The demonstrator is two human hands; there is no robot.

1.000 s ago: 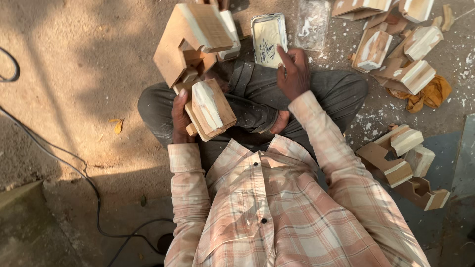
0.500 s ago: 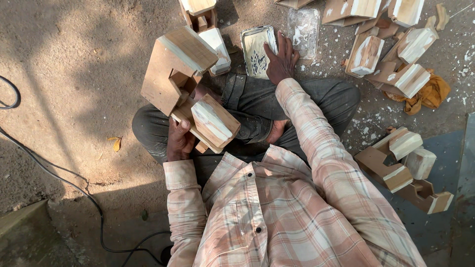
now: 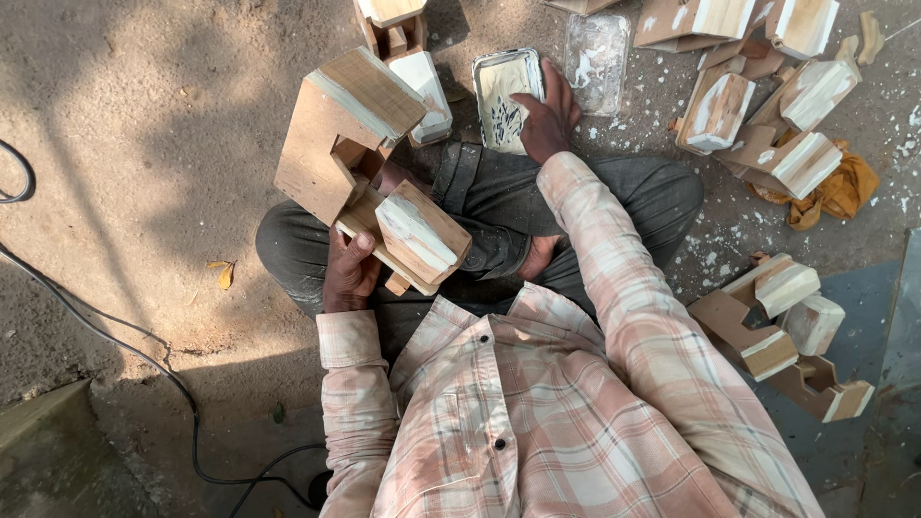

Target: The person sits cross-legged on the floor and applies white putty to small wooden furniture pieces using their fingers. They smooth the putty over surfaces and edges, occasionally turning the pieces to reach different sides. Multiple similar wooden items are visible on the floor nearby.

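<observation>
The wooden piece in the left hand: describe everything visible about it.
The wooden piece is a stepped, bracket-like assembly of bare light-brown blocks, with whitish coating on the ends of its two projecting blocks. It is held tilted above the lap of the seated person. The left hand grips its lower end from beneath; the right hand is away from it, at a small rectangular tin on the ground.

An outdoor woodworking spot: dirt ground [image 3: 125, 144] strewn with wooden pieces [image 3: 767, 321].
</observation>
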